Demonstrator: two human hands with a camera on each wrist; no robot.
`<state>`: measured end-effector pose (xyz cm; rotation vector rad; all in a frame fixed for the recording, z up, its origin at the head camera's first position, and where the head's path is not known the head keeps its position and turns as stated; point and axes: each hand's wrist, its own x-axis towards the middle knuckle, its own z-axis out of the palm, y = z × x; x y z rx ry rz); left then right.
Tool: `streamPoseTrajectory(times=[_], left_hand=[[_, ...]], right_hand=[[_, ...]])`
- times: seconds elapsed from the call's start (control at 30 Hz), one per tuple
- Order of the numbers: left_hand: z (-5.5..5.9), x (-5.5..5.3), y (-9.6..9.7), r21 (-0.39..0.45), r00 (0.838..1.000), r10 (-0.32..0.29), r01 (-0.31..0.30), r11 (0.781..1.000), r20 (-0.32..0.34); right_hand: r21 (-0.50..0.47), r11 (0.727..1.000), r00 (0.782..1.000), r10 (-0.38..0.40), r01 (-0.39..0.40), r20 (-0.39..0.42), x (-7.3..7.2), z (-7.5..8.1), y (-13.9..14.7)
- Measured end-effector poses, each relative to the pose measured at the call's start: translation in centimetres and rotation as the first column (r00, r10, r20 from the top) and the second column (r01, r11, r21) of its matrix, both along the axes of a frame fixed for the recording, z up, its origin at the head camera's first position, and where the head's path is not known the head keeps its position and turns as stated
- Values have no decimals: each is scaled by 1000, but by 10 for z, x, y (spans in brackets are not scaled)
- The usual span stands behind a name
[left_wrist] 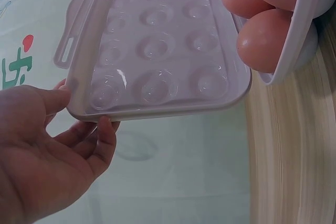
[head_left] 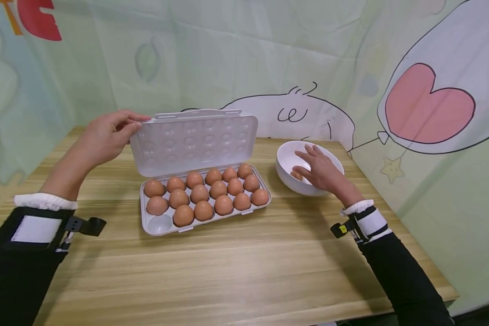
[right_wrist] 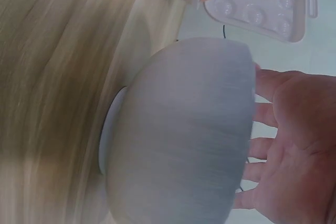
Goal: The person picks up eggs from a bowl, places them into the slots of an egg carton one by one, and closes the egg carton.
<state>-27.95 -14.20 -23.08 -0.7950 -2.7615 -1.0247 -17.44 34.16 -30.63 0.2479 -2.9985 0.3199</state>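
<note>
My left hand [head_left: 106, 138] pinches the upper left corner of the raised lid [head_left: 195, 140] of a white plastic egg box, thumb on the inner side. Brown eggs [head_left: 199, 193] fill the box's tray [head_left: 160, 225], except for one bare cup at the front left corner. My right hand [head_left: 319, 168] is over a white bowl [head_left: 285, 174], its fingers spread and reaching past the rim. Inside the bowl a brown egg [head_left: 296, 175] shows partly, just below the thumb. From the right wrist view, the bowl's wall [right_wrist: 181, 129] hides the fingertips and the egg.
Box and bowl stand on a wood-grain table [head_left: 228, 267], the bowl to the right of the box. A printed cloth [head_left: 212, 54] hangs behind the table and along its sides. The table's right edge runs close by the bowl.
</note>
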Motion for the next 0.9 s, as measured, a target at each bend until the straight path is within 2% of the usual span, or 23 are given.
streamPoseTrajectory(times=[0.27, 0.57, 0.9], left_hand=[[-1, -1, 0, 1, 1000, 0, 0, 1000, 4], [-1, 0, 0, 17, 1000, -3, 3, 1000, -4], [-2, -3, -1, 11, 1000, 5, -5, 1000, -2]], right_hand=[[-18, 1000, 999, 22, -22, 33, -5, -7, 5], [-24, 997, 988, 76, -73, 137, -15, -11, 3], [-23, 998, 970, 66, -62, 234, -27, -12, 0]])
